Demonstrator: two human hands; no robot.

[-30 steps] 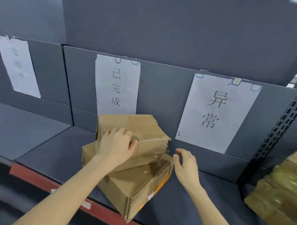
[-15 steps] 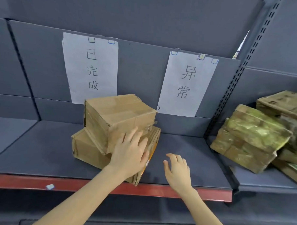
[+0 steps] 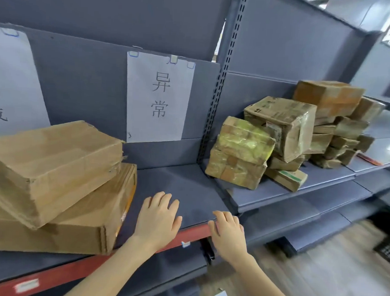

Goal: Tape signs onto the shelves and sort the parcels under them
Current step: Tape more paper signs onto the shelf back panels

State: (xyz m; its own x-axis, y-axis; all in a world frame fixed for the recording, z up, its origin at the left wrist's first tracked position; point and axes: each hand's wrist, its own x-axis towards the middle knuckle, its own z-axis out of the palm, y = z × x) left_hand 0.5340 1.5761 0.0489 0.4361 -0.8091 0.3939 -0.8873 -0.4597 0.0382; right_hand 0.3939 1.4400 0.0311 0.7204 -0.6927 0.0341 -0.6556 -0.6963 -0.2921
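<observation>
A worn brown cardboard parcel [image 3: 52, 161] is laid askew on top of a larger flat brown cardboard parcel [image 3: 79, 223] at the left of the grey metal shelf [image 3: 183, 187]. Above them, a white paper sign [image 3: 13, 84] is cut off by the left edge of the view. A second white paper sign with two black characters [image 3: 158, 97] is fixed to the grey back panel by small pieces of tape along its top.

The left hand [image 3: 158, 220] is held flat and empty, fingers straight and slightly spread, over the shelf front just right of the larger parcel. Whether the palm touches the surface cannot be told. The right hand [image 3: 228, 234], likewise empty with relaxed fingers, is placed at the red front edge [image 3: 72, 270] by the shelf's right corner.

Past the perforated grey upright [image 3: 216, 93], a heap of taped brown and yellowish parcels [image 3: 279, 133] is piled in the next bay.
</observation>
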